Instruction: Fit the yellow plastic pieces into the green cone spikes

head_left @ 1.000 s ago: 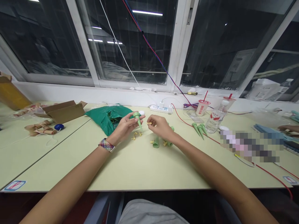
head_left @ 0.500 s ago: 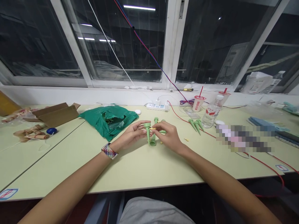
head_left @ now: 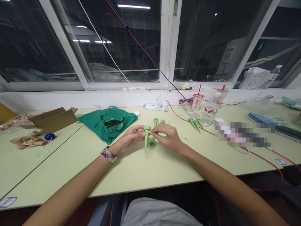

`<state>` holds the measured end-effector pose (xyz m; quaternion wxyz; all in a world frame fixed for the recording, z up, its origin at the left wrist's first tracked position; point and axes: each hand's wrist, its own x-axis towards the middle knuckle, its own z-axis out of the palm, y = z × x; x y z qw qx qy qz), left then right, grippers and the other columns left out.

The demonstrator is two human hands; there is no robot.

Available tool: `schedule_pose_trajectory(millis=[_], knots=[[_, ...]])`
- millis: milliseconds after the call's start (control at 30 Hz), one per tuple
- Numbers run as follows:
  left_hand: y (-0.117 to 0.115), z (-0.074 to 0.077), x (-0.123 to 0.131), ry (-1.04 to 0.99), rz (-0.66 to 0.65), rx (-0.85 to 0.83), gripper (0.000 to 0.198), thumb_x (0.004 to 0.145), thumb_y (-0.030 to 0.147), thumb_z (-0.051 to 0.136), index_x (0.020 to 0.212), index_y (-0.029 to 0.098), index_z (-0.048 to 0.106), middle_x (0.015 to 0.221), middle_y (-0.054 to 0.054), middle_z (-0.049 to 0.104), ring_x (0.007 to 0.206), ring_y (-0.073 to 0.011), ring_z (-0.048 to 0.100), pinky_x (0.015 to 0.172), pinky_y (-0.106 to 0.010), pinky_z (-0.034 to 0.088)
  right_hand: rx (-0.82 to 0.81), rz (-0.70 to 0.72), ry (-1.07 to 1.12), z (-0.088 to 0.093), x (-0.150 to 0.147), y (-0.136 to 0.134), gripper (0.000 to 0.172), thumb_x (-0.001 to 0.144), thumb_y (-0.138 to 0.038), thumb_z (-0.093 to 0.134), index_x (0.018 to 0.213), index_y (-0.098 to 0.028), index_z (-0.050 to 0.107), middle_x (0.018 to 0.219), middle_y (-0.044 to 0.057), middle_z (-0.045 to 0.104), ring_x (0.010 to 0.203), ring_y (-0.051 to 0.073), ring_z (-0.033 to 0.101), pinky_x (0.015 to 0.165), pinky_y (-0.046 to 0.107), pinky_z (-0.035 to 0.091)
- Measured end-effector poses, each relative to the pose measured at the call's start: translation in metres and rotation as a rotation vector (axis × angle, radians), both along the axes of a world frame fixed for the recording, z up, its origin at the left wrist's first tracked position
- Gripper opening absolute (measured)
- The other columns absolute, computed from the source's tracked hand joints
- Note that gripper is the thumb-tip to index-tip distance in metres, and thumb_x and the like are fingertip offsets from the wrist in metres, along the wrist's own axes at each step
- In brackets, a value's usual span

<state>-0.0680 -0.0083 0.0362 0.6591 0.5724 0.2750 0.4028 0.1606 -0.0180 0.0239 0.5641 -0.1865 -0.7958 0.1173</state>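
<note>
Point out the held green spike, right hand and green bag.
Held green spike [head_left: 146, 140]: head view, middle of its taper.
Right hand [head_left: 169, 136]: head view, back of the hand.
Green bag [head_left: 95, 120]: head view, wall beside the opening.

Evenly, moderately lit across surface [head_left: 127, 172]; dark at window glass [head_left: 145, 28], streaked with white tube glare [head_left: 134, 6]. Softly shadowed beside left forearm [head_left: 75, 179]. Little blurred at hands [head_left: 168, 137]. Stretched toward edges; pixelated over one patch [head_left: 242, 134] at right.

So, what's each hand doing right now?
Left hand: closed, holding a green plastic cone-shaped spike.
Right hand: closed, holding a small yellow plastic piece.
</note>
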Motion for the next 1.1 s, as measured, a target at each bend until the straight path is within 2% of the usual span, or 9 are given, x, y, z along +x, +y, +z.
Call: schedule_pose_trajectory(millis=[67, 200, 300, 400, 467, 633, 867, 1100], knots=[[-0.001, 0.001, 0.001, 0.0, 0.03, -0.008, 0.03, 0.079, 0.027, 0.09, 0.103, 0.014, 0.077, 0.092, -0.008, 0.077, 0.084, -0.0176, 0.074, 0.082, -0.027, 0.061, -0.005, 0.01, 0.01, -0.001, 0.0, 0.0, 0.01, 0.099, -0.02, 0.067, 0.096, -0.022, 0.076, 0.091, 0.005, 0.078, 0.082, 0.019, 0.072, 0.077, 0.033, 0.057], [-0.004, 0.002, 0.004, 0.067, 0.166, 0.038, 0.051, 0.071, 0.026, 0.095, 0.117, 0.015, 0.076, 0.084, -0.005, 0.077, 0.078, -0.0168, 0.074, 0.079, -0.027, 0.06, -0.145, 0.012, 0.077, -0.001, -0.003, -0.003, 0.007, 0.094, -0.023, 0.074, 0.088, -0.022, 0.079, 0.081, 0.004, 0.077, 0.073, 0.018, 0.07, 0.068, 0.032, 0.056], [-0.006, 0.003, 0.007, 0.164, 0.246, 0.15, 0.055, 0.071, 0.029, 0.095, 0.121, 0.016, 0.076, 0.08, -0.005, 0.078, 0.077, -0.0178, 0.074, 0.078, -0.029, 0.059, -0.38, 0.06, 0.18, -0.001, -0.006, -0.004, 0.01, 0.087, -0.03, 0.081, 0.083, -0.021, 0.079, 0.078, 0.004, 0.078, 0.071, 0.018, 0.072, 0.065, 0.031, 0.057], [-0.01, 0.005, 0.009, 0.22, 0.303, 0.253, 0.053, 0.072, 0.032, 0.095, 0.119, 0.016, 0.077, 0.082, -0.006, 0.079, 0.079, -0.0206, 0.076, 0.081, -0.032, 0.06, -0.651, 0.171, 0.289, -0.002, -0.009, -0.001, 0.021, 0.077, -0.039, 0.089, 0.082, -0.021, 0.079, 0.072, 0.003, 0.077, 0.066, 0.02, 0.074, 0.063, 0.032, 0.06], [-0.011, 0.006, 0.01, 0.238, 0.329, 0.296, 0.051, 0.072, 0.032, 0.095, 0.116, 0.016, 0.077, 0.083, -0.006, 0.079, 0.081, -0.0218, 0.077, 0.081, -0.033, 0.061, -0.749, 0.219, 0.324, -0.003, -0.009, 0.002, 0.028, 0.071, -0.042, 0.093, 0.081, -0.02, 0.079, 0.068, 0.003, 0.075, 0.062, 0.02, 0.073, 0.062, 0.032, 0.061], [-0.014, 0.009, 0.011, 0.252, 0.351, 0.302, 0.049, 0.07, 0.029, 0.096, 0.113, 0.016, 0.078, 0.085, -0.007, 0.08, 0.083, -0.0225, 0.077, 0.081, -0.032, 0.061, -0.777, 0.237, 0.332, -0.004, -0.008, 0.004, 0.032, 0.068, -0.044, 0.095, 0.079, -0.019, 0.078, 0.067, 0.002, 0.074, 0.062, 0.019, 0.073, 0.062, 0.032, 0.061], [-0.012, 0.008, 0.011, 0.142, 0.211, 0.063, 0.053, 0.068, 0.031, 0.097, 0.114, 0.015, 0.077, 0.079, -0.006, 0.079, 0.075, -0.0215, 0.076, 0.076, -0.033, 0.062, -0.706, 0.233, 0.27, -0.003, -0.006, 0.0, 0.029, 0.07, -0.043, 0.094, 0.079, -0.021, 0.079, 0.072, 0.003, 0.076, 0.067, 0.02, 0.074, 0.066, 0.033, 0.062], [-0.009, 0.005, 0.01, 0.225, 0.328, 0.227, 0.05, 0.064, 0.023, 0.098, 0.109, 0.018, 0.078, 0.08, -0.004, 0.078, 0.08, -0.0201, 0.075, 0.082, -0.031, 0.058, -0.784, 0.222, 0.296, -0.004, -0.009, 0.003, 0.034, 0.068, -0.046, 0.095, 0.079, -0.019, 0.078, 0.068, 0.003, 0.075, 0.063, 0.019, 0.073, 0.064, 0.032, 0.062]])
